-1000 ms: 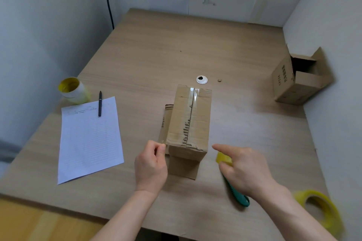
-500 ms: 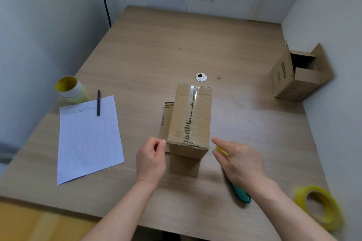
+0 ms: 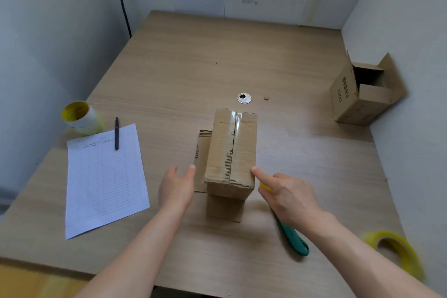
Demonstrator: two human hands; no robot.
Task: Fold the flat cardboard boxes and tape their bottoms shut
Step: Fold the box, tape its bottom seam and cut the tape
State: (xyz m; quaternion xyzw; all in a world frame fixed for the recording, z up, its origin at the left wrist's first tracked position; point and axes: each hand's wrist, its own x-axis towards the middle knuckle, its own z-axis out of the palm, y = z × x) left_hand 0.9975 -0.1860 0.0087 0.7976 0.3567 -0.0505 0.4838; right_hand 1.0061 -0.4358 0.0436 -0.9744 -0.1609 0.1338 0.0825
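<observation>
Upturned, brown cardboard box (image 3: 231, 152), clear tape (image 3: 235, 120) along seam.

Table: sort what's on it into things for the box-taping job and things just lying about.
For the job: taped box, open box, yellow tape roll, green cutter.
Lying about: sheet of paper, pen, white roll by the wall.

Brown box (image 3: 231, 152), centre. Green cutter (image 3: 294, 238), yellow tip, 5 o'clock. Yellow tape roll (image 3: 401, 245), 4 o'clock. White lined sheet (image 3: 104, 181), black pen (image 3: 116, 133), 9 o'clock.
</observation>
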